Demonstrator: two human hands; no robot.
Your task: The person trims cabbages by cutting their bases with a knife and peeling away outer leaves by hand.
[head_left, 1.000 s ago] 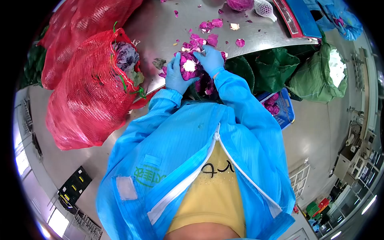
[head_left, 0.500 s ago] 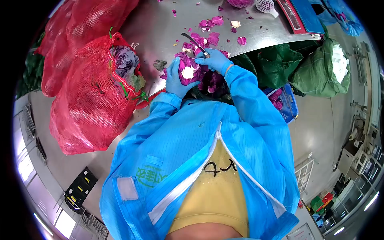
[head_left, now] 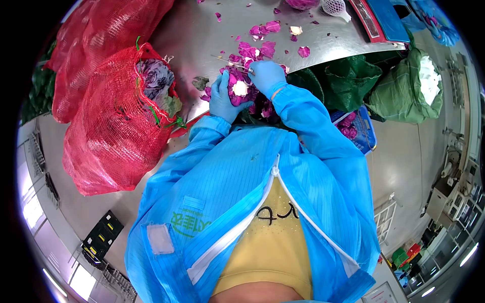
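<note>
A purple cabbage (head_left: pixel 235 81) with a pale cut stem end facing up sits in my left hand (head_left: pixel 222 101). That hand wears a blue glove, its fingers and thumb wrapped round the cabbage's side. Just to the right, my gloved right hand (head_left: pixel 268 78) is closed round the handle of a small knife (head_left: pixel 233 64). The thin blade points left across the far side of the cabbage, and the handle is mostly hidden by my fingers. Torn purple leaf pieces (head_left: pixel 264 49) lie on the metal table (head_left: pixel 202 35) beyond both hands.
A red mesh sack (head_left: pixel 113 126) of cabbages stands at the left. Green sacks (head_left: pixel 351 78) and a blue basket (head_left: pixel 365 129) with purple pieces are at the right. A red-and-blue object (head_left: pixel 376 20) sits at the table's far right, near another person's blue sleeve (head_left: pixel 439 33).
My right hand has rolled over and shifted slightly left. The knife blade has swung down nearer the cabbage and now lies flatter. My left hand still holds the cabbage.
</note>
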